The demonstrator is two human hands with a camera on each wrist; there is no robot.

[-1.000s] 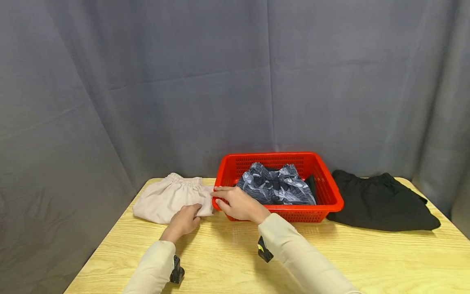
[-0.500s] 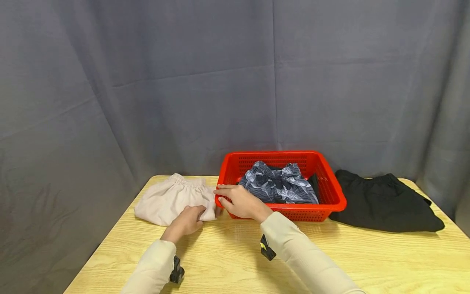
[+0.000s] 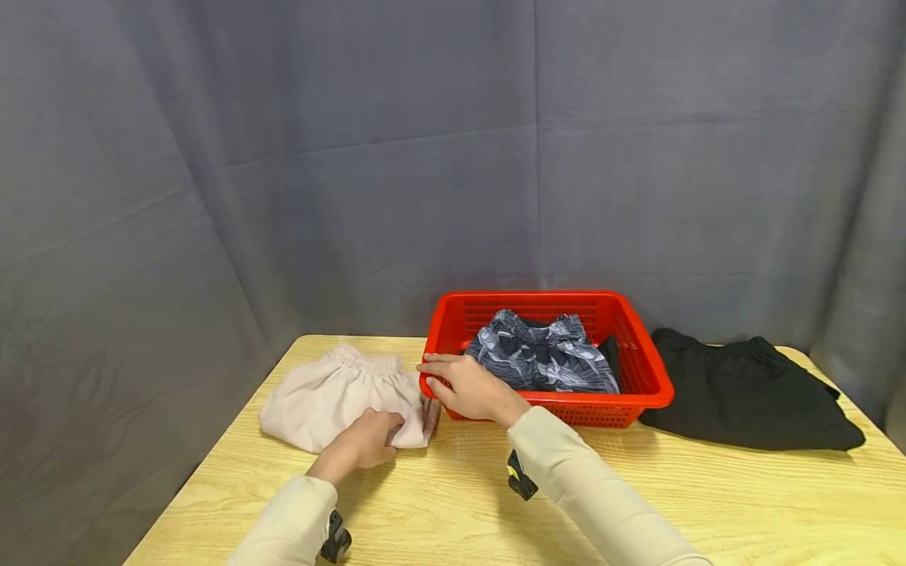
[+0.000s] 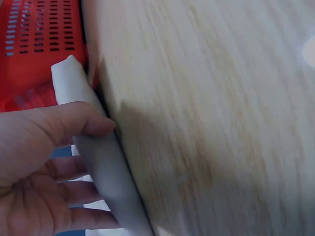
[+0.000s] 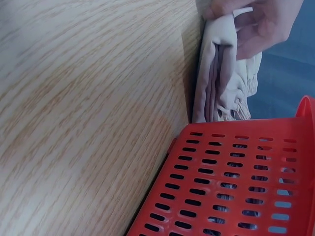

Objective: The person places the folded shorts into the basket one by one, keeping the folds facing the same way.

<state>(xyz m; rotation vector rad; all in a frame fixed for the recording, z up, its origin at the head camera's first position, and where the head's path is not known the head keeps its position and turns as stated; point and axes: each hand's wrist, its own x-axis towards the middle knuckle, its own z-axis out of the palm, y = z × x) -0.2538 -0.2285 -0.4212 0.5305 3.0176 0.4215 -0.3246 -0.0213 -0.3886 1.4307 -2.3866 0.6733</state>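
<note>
On the left of the table lies a pair of cream shorts [image 3: 340, 393] with a gathered elastic waist, folded flat. My left hand [image 3: 364, 442] pinches its near edge, thumb on one side and fingers on the other, as the left wrist view also shows with the hand [image 4: 54, 162] close up. The folded layers of the shorts [image 5: 224, 59] show in the right wrist view, beside the basket. My right hand [image 3: 470, 387] holds the near left corner of a red plastic basket [image 3: 566, 413]. Grey-black patterned shorts [image 3: 541, 358] lie inside it.
Black elastic-waist shorts [image 3: 743, 397] are spread on the table to the right of the basket. Wood-grain tabletop [image 3: 453, 503] extends in front of both. Grey curtains [image 3: 425, 173] hang behind and at the sides.
My left hand has taken hold of the near edge of the cream shorts and drawn them a little towards me. My right hand has stayed at the basket's corner.
</note>
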